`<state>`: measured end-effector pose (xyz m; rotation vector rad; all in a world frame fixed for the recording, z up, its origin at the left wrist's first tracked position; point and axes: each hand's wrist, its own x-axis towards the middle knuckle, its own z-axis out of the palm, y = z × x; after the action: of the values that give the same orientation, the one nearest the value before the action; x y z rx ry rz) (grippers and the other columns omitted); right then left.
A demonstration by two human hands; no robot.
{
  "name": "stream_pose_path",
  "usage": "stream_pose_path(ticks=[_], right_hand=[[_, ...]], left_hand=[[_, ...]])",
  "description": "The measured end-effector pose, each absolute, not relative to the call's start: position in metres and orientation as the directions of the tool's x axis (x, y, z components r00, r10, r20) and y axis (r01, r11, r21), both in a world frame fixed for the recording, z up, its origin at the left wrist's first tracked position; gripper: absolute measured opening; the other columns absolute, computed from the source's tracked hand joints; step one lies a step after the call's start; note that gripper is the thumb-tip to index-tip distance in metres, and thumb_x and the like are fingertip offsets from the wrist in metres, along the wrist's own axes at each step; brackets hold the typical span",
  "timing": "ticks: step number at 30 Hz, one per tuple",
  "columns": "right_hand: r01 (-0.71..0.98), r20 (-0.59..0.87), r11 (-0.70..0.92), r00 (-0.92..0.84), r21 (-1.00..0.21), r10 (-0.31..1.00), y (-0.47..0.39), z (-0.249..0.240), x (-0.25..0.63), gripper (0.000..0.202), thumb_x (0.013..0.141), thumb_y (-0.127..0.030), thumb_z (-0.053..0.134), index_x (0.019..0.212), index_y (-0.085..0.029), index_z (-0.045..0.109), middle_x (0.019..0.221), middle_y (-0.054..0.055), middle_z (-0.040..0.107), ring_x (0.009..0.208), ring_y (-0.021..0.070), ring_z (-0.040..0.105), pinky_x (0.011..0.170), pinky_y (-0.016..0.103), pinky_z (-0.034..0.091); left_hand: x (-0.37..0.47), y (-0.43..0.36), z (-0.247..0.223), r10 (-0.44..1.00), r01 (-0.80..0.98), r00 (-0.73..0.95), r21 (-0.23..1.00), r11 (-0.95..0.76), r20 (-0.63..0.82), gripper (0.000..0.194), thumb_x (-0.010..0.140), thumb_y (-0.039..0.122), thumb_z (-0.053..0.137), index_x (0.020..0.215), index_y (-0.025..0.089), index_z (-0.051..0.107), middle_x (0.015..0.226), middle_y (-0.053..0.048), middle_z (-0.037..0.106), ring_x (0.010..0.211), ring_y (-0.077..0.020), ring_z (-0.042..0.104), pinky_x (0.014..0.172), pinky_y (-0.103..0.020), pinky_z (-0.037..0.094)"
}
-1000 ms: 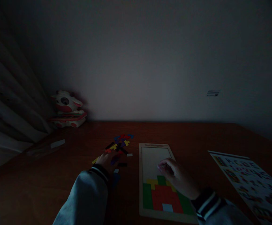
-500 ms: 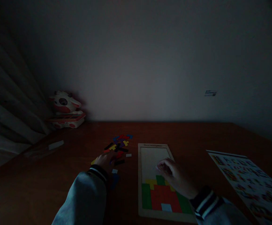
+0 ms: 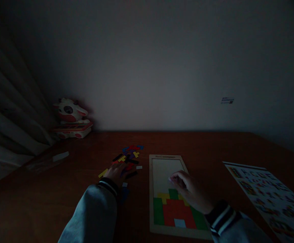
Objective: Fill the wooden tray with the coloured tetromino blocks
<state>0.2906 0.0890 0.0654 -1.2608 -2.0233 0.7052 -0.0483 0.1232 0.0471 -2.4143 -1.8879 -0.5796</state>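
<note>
A wooden puzzle board (image 3: 151, 189) lies on the table, its lower part filled with green, yellow, red and white pieces. Over its right side hovers my right hand (image 3: 189, 189), fingers curled together with no piece showing in them. My left hand (image 3: 114, 172) reaches into a loose heap of coloured puzzle pieces, fingers stretched out over them; its fingertips are dim. Close to it lie a yellow piece (image 3: 103, 173), a black bar (image 3: 131, 174), a white square (image 3: 124, 184) and a blue piece (image 3: 124, 194). Another white square (image 3: 139, 167) is right of the heap.
A printed sheet (image 3: 266, 195) lies at the right. A cow-shaped toy (image 3: 72, 118) stands at the back left by the curtain (image 3: 12, 101). A pale strip (image 3: 60, 156) lies on the table (image 3: 48, 195) in front of the toy. The wall closes off the back.
My left hand has shifted slightly right among the pieces, uncovering more of the yellow piece. The black bar beside it has turned and moved a little. My right hand stays in place.
</note>
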Motion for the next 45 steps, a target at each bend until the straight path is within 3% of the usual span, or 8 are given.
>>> stream_pose_path(ticks=[5, 9, 19, 24, 32, 39, 42, 45], right_hand=[[0.568, 0.238, 0.393, -0.329, -0.723, 0.914, 0.089, 0.065, 0.289, 0.034, 0.093, -0.05, 0.043, 0.087, -0.021, 0.06, 0.076, 0.001, 0.06, 0.068, 0.0156, 0.057, 0.064, 0.027, 0.046], [0.569, 0.228, 0.378, -0.319, -0.73, 0.92, 0.089, 0.066, 0.288, 0.035, 0.093, -0.051, 0.043, 0.086, -0.021, 0.061, 0.074, 0.001, 0.06, 0.067, 0.0157, 0.057, 0.063, 0.027, 0.045], [0.525, 0.203, 0.318, -0.265, -0.789, 0.942, 0.089, 0.069, 0.289, 0.036, 0.093, -0.052, 0.043, 0.089, -0.021, 0.061, 0.074, 0.0, 0.062, 0.069, 0.0162, 0.06, 0.065, 0.027, 0.047], [0.533, 0.255, 0.361, -0.264, -0.765, 0.93, 0.089, 0.07, 0.288, 0.031, 0.092, -0.047, 0.046, 0.086, -0.021, 0.061, 0.076, 0.001, 0.064, 0.067, 0.0155, 0.06, 0.063, 0.026, 0.047], [0.388, 0.217, 0.394, -0.427, -0.833, 0.878, 0.075, 0.085, 0.281, 0.025, 0.09, -0.043, 0.053, 0.104, -0.025, 0.062, 0.088, 0.002, 0.069, 0.077, 0.0158, 0.063, 0.07, 0.026, 0.051], [0.354, 0.122, 0.316, -0.475, -0.88, 0.872, 0.068, 0.086, 0.271, 0.022, 0.085, -0.041, 0.062, 0.098, -0.025, 0.068, 0.085, 0.001, 0.07, 0.078, 0.0169, 0.064, 0.07, 0.026, 0.051], [0.357, 0.112, 0.277, -0.421, -0.892, 0.9, 0.076, 0.083, 0.277, 0.024, 0.085, -0.042, 0.061, 0.1, -0.024, 0.066, 0.085, 0.0, 0.07, 0.077, 0.0165, 0.064, 0.069, 0.026, 0.051], [0.352, 0.132, 0.246, -0.316, -0.903, 0.939, 0.089, 0.081, 0.295, 0.034, 0.085, -0.045, 0.059, 0.111, -0.023, 0.061, 0.099, 0.003, 0.071, 0.09, 0.0184, 0.066, 0.077, 0.03, 0.052]], left_hand=[[-0.046, 0.127, 0.045, 0.934, 0.949, 0.219, 0.16, -0.27, 0.281, 0.026, 0.088, 0.029, 0.056, 0.111, 0.026, 0.066, 0.111, -0.008, 0.069, 0.105, -0.0258, 0.063, 0.093, -0.04, 0.05], [-0.043, 0.129, 0.046, 0.93, 0.947, 0.252, 0.129, -0.294, 0.268, 0.022, 0.09, 0.026, 0.052, 0.102, 0.028, 0.07, 0.099, -0.007, 0.071, 0.094, -0.0236, 0.066, 0.08, -0.035, 0.054], [-0.04, 0.124, 0.046, 0.891, 0.935, 0.302, 0.077, -0.346, 0.338, 0.037, 0.089, 0.015, 0.049, 0.119, 0.033, 0.062, 0.101, -0.004, 0.071, 0.082, -0.0212, 0.069, 0.069, -0.03, 0.054], [-0.019, 0.115, 0.051, 0.71, 0.797, 0.448, 0.116, -0.592, 0.543, 0.026, 0.093, 0.025, 0.047, 0.109, 0.025, 0.067, 0.097, -0.005, 0.073, 0.085, -0.0185, 0.069, 0.075, -0.028, 0.055], [0.034, 0.085, 0.064, 0.397, 0.507, 0.575, 0.069, -0.859, 0.715, 0.028, 0.095, 0.018, 0.043, 0.103, 0.024, 0.069, 0.104, -0.006, 0.07, 0.088, -0.017, 0.063, 0.076, -0.03, 0.052], [0.052, 0.077, 0.067, 0.351, 0.515, 0.526, 0.037, -0.856, 0.775, 0.028, 0.095, 0.021, 0.045, 0.089, 0.026, 0.072, 0.076, -0.004, 0.065, 0.063, -0.0137, 0.054, 0.056, -0.025, 0.044], [0.049, 0.077, 0.068, 0.399, 0.546, 0.555, 0.043, -0.837, 0.73, 0.024, 0.095, 0.021, 0.046, 0.098, 0.023, 0.07, 0.085, -0.005, 0.068, 0.068, -0.0141, 0.058, 0.062, -0.027, 0.048], [0.041, 0.081, 0.067, 0.532, 0.662, 0.535, 0.066, -0.747, 0.657, 0.025, 0.094, 0.024, 0.045, 0.106, 0.022, 0.067, 0.094, -0.007, 0.069, 0.08, -0.0177, 0.062, 0.074, -0.032, 0.051]])
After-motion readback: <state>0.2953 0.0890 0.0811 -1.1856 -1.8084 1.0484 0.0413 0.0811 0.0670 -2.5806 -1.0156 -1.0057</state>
